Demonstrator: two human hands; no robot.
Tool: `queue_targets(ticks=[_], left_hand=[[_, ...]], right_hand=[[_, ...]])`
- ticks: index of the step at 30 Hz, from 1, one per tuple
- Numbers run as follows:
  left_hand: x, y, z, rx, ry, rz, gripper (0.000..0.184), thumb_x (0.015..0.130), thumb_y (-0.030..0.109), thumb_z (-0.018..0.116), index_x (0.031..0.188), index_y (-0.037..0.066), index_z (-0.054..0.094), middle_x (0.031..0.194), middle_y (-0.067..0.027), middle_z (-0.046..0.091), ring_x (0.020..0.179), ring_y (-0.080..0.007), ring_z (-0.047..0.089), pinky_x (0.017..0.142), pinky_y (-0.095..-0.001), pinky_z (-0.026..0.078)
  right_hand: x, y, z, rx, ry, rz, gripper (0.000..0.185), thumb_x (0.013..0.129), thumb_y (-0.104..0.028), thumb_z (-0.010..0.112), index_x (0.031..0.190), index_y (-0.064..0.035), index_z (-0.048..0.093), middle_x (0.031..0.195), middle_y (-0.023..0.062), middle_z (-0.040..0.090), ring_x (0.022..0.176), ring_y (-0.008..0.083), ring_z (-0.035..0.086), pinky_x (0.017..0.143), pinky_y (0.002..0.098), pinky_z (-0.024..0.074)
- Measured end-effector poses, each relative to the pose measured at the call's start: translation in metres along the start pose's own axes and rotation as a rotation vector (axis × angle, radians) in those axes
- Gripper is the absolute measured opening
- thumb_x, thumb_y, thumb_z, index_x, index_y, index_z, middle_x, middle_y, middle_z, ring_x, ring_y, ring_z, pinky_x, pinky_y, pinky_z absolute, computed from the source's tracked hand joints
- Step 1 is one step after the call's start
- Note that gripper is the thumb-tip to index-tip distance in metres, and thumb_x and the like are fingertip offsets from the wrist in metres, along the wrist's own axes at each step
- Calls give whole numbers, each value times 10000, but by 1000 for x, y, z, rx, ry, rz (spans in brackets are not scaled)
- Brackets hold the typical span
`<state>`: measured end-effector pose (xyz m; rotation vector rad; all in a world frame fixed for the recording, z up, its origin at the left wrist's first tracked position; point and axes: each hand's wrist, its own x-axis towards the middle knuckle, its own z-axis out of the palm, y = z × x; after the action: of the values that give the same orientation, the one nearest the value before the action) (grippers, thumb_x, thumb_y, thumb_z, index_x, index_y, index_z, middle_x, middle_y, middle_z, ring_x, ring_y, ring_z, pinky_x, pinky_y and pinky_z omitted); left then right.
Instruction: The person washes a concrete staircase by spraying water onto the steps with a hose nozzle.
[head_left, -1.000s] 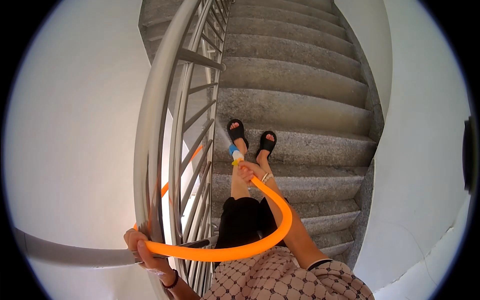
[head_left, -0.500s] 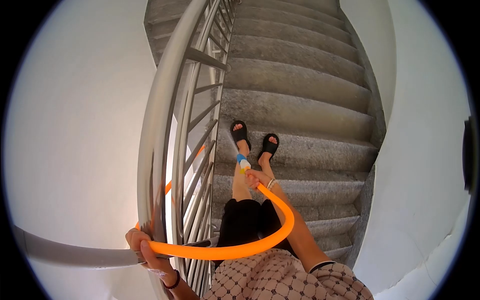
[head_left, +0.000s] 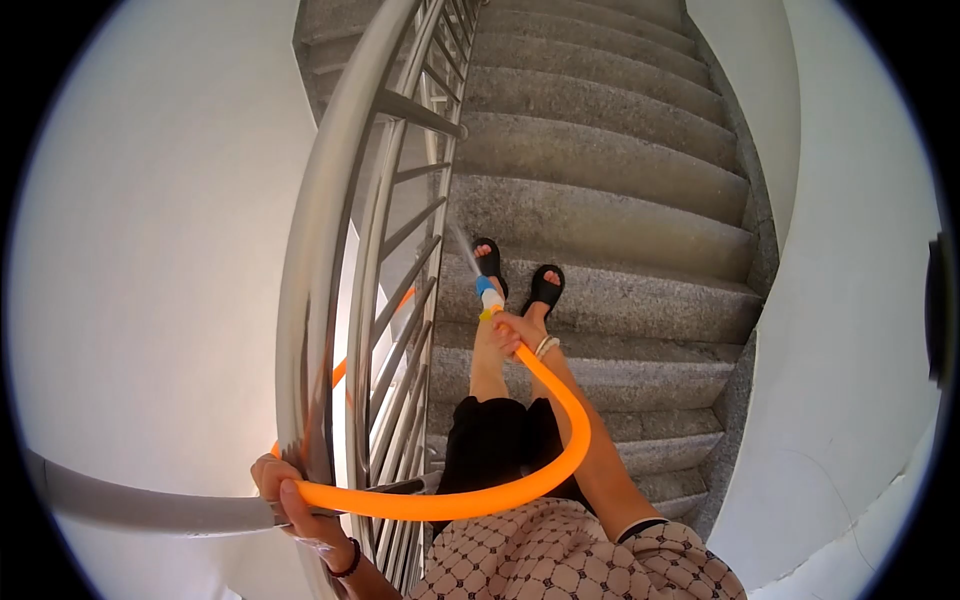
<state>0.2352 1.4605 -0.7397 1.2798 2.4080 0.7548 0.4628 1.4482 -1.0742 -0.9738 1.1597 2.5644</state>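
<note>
An orange hose [head_left: 480,503] curves in front of my body, from the handrail round to the nozzle. My right hand [head_left: 508,333] is closed around the hose just behind its blue and white nozzle [head_left: 488,292]. A thin spray of water leaves the nozzle toward the upper left, beside my left foot. At the lower left, my left hand [head_left: 285,492] grips the hose against the corner of the metal handrail [head_left: 305,300]. Beyond the railing, more of the orange hose hangs down, partly hidden by the bars.
Grey stone steps [head_left: 600,205] run up the middle of the view, with my feet in black sandals [head_left: 545,287] on one of them. Metal railing bars [head_left: 400,300] stand along the left side. A pale wall [head_left: 850,300] borders the steps on the right.
My right hand and the nozzle dipped toward me, then moved back up and away, slightly right of where they began. The spray shows more clearly than half a second ago. My left hand keeps its hold.
</note>
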Motion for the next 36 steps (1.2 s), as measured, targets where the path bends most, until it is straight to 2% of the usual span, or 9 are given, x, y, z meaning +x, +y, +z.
queue_targets(ticks=[5,9,11,13,21,23,29,31,36], left_hand=[[0,0,1,14,0,-10,249,755,244,305,585,64,278,590,-45,228,580,-153,264,560,-284,241],[0,-3,0,-6,2,-15,251,755,245,310,584,65,279,593,-44,232,577,-149,262,548,-279,237],[-1,2,-2,-38,-16,-69,224,722,219,352,579,51,313,615,-63,263,616,-176,306,585,-284,298],[0,4,0,-40,2,-61,235,736,230,339,581,58,301,606,-52,249,596,-156,285,563,-277,271],[-1,3,0,-44,23,-51,245,748,243,328,583,65,291,595,-41,239,574,-136,267,543,-269,244],[-2,0,-2,-35,-2,-60,222,717,222,362,576,57,313,608,-62,259,618,-175,304,565,-280,282],[-2,-4,-1,-57,5,-67,235,744,234,326,584,65,288,612,-45,246,577,-139,265,531,-266,240],[0,0,1,-45,13,-53,234,742,233,325,584,64,287,613,-45,245,578,-142,267,531,-270,242],[1,-3,3,-14,6,-35,231,740,228,317,585,60,284,612,-46,242,585,-151,270,532,-275,249]], right_hand=[[-5,-12,10,-82,75,-128,167,769,-123,478,640,-81,380,469,-24,383,298,36,335,273,150,302],[-8,-13,0,-64,-46,-117,152,778,-134,469,662,-74,390,476,-21,387,307,36,338,273,153,305],[-15,-8,4,-78,-40,-154,153,780,-136,465,661,-75,391,478,-20,386,310,35,340,273,152,304],[-11,-6,-2,-36,-51,-32,155,786,-142,464,665,-72,395,485,-17,387,315,34,340,274,153,302],[-2,-6,1,-50,-18,-49,142,781,-131,463,680,-62,390,498,-21,388,312,33,330,275,152,299],[2,-8,-1,-44,-11,-51,139,778,-127,462,683,-60,386,501,-21,389,311,33,332,276,151,301],[0,-12,-3,-114,-100,29,202,773,-131,468,599,-80,380,457,-32,364,312,28,341,283,152,301],[0,-9,-4,-139,5,47,231,770,-132,471,565,-92,372,440,-34,358,306,30,337,285,155,300],[15,5,3,-157,-11,30,228,773,-138,474,573,-92,376,449,-34,372,305,31,332,286,155,295]])
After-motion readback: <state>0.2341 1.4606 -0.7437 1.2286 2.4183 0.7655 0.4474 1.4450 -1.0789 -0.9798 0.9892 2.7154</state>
